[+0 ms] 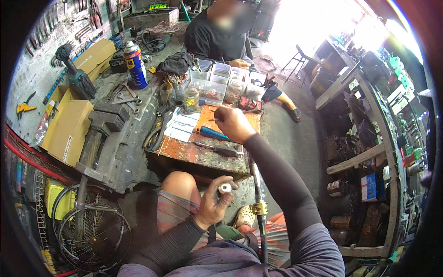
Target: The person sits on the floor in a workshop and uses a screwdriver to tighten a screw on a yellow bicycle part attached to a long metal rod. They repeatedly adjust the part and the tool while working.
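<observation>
My left hand (213, 205) is above my knee, its fingers wrapped round a short white tube (225, 188) with a dark hole in its end. Over the orange worn tabletop (205, 170), my right hand (235, 125) has its fingers pinched together; a small thin piece seems to stick out at their tips, too small to name. Just below that hand lies a blue-handled tool (213, 133). Nearer me on the table is a grey metal tool (224, 150). White sheets of paper (183, 123) lie left of the right hand, beside several pliers (159, 131).
Clear plastic bins (210, 90) and a glass jar (191, 100) stand at the table's far side. A bench vise (99, 138) and a spray can (134, 64) are on the left. A black bar (263, 235) rises beside my leg. Another person (214, 37) sits opposite.
</observation>
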{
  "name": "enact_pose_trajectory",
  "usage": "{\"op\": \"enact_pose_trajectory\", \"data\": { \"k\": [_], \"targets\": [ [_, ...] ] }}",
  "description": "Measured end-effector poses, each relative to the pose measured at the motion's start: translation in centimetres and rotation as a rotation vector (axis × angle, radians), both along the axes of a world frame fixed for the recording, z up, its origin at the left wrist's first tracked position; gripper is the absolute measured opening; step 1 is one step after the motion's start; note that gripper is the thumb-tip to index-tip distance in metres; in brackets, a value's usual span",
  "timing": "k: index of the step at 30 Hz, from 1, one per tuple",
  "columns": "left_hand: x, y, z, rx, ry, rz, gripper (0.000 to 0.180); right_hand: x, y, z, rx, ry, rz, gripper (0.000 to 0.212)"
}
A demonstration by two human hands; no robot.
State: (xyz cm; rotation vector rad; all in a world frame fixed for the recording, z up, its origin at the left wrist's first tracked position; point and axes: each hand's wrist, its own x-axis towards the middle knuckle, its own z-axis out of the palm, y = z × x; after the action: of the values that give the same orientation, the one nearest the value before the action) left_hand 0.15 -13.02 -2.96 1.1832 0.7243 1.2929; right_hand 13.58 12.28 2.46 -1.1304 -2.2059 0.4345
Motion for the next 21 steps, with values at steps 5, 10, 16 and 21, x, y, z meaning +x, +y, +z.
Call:
{"op": "enact_pose_trajectory", "data": {
  "k": [5,10,16,21],
  "targets": [
    [0.9,0.8,-0.2,0.023,-0.006,-0.044,0.062,5.6,-14.2,10.2,-0.085,-0.046,0.233,0.019],
    [2.7,0.9,0.1,0.070,0.004,-0.068,0.060,7.1,-20.2,11.7,-0.129,-0.236,0.292,0.019],
    [2.8,0.0,0.4,0.057,0.149,-0.107,0.058,7.3,-22.4,12.9,0.048,-0.443,0.302,0.020],
    [3.2,-0.8,2.2,0.088,0.204,-0.064,0.055,6.5,-23.2,13.3,0.068,-0.626,0.276,0.018]
  ]
}}
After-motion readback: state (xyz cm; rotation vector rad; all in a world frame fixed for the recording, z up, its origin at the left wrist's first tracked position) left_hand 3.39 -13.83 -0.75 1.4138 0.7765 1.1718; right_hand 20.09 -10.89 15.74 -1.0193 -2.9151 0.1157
